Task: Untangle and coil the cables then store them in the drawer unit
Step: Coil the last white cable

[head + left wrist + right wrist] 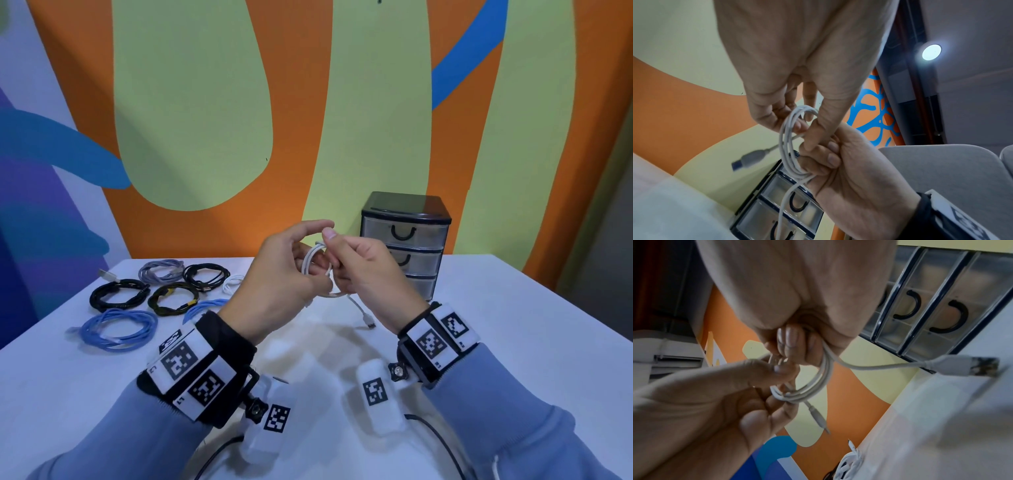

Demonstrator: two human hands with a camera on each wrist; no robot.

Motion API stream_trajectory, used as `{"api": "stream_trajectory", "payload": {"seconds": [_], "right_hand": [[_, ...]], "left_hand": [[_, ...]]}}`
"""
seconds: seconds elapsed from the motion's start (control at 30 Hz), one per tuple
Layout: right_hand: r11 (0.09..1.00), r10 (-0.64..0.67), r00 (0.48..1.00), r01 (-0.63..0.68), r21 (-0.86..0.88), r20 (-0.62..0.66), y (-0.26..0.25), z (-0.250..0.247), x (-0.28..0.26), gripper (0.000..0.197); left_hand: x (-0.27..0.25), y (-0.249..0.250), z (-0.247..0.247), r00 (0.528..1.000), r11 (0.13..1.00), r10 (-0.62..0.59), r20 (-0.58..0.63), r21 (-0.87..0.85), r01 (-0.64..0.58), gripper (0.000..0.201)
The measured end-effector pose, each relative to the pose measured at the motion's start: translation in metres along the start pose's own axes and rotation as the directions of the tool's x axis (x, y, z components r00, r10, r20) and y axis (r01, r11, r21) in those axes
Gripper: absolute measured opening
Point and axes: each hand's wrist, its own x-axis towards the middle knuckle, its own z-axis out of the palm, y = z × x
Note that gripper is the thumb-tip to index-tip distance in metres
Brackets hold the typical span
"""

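Observation:
I hold a white cable (pixel 310 265) wound into a small coil above the middle of the table. My left hand (pixel 301 253) grips one side of the coil (pixel 786 146) with curled fingers. My right hand (pixel 337 257) pinches the other side (pixel 823 374). The USB plug (pixel 369 322) on a loose tail hangs below the hands, just over the tabletop (pixel 962 366). A thin small plug (pixel 818 417) sticks out near the left fingers. The black drawer unit (pixel 406 240) stands behind the hands with its three clear drawers closed.
Several coiled cables lie on the white table (pixel 513 342) at the left: black ones (pixel 118 294), a grey one (pixel 161 270), blue ones (pixel 118 329) and a small white one (pixel 233 282). A painted wall rises behind the table's far edge.

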Motion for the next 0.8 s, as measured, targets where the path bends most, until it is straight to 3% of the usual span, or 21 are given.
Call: {"api": "stream_trajectory", "payload": {"seconds": [0.2,0.33,0.4,0.57,0.8], "right_hand": [[0.998,-0.019,0.999,0.016,-0.069,-0.042,0.0007,0.0047,0.0002,0.053],[0.998,0.061,0.996,-0.059,0.035,-0.065,0.0021,0.0017,0.0005,0.048],[0.992,0.087,0.992,-0.079,0.096,-0.086,0.0021,-0.0002,0.0009,0.047],[0.971,0.16,0.982,-0.138,0.197,-0.101,0.0008,-0.0027,0.0015,0.044],[0.974,0.152,0.985,-0.135,0.184,-0.083,0.006,-0.0015,0.0027,0.043]], "left_hand": [[-0.0004,-0.002,-0.0007,0.991,0.987,0.107,-0.083,0.131,-0.096,0.074],[-0.0023,0.0011,-0.0013,0.984,0.962,0.16,-0.077,0.236,-0.138,0.076],[-0.0037,0.0026,-0.0008,0.975,0.938,0.214,-0.062,0.293,-0.187,0.067],[0.0013,-0.0034,-0.0068,0.948,0.875,0.293,-0.126,0.435,-0.213,0.023],[0.0035,-0.0048,-0.0084,0.966,0.886,0.231,-0.114,0.434,-0.16,0.014]]}}
